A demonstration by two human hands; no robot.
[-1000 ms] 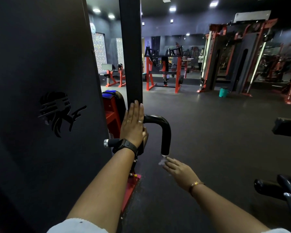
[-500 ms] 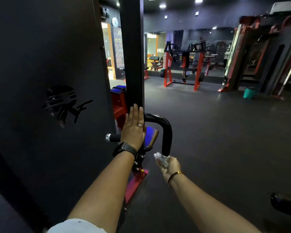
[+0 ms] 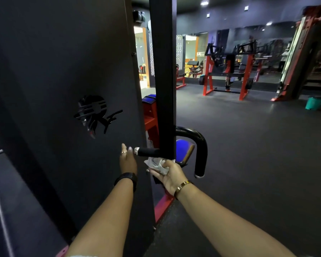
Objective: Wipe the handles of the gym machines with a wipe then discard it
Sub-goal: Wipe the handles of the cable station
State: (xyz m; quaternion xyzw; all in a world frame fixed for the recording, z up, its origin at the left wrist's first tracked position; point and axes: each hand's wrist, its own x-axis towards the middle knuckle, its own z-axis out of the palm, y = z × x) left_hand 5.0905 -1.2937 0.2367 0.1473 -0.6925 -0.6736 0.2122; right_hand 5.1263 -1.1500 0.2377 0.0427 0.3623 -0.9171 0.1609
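A short black horizontal handle point(image 3: 146, 151) with a silver end cap sticks out left of the machine's black upright post point(image 3: 163, 75). A curved black handle point(image 3: 200, 151) bends down on the post's right side. My right hand point(image 3: 170, 176) holds a crumpled white wipe point(image 3: 157, 164) palm-up just beneath the short handle. My left hand point(image 3: 127, 160), with a ring and a black watch, has straight fingers against the dark side panel, fingertips just left of the handle's silver cap.
A large dark panel point(image 3: 63, 108) with a logo fills the left. A blue pad point(image 3: 183, 151) and red frame point(image 3: 150, 123) sit behind the post. Red and black machines point(image 3: 228, 73) stand far across the dark floor; a teal bucket point(image 3: 313, 103) sits at right.
My left hand came off the post and moved down-left to the panel beside the short handle. My right hand carried the wipe from the curved handle's lower end left to under the short handle.
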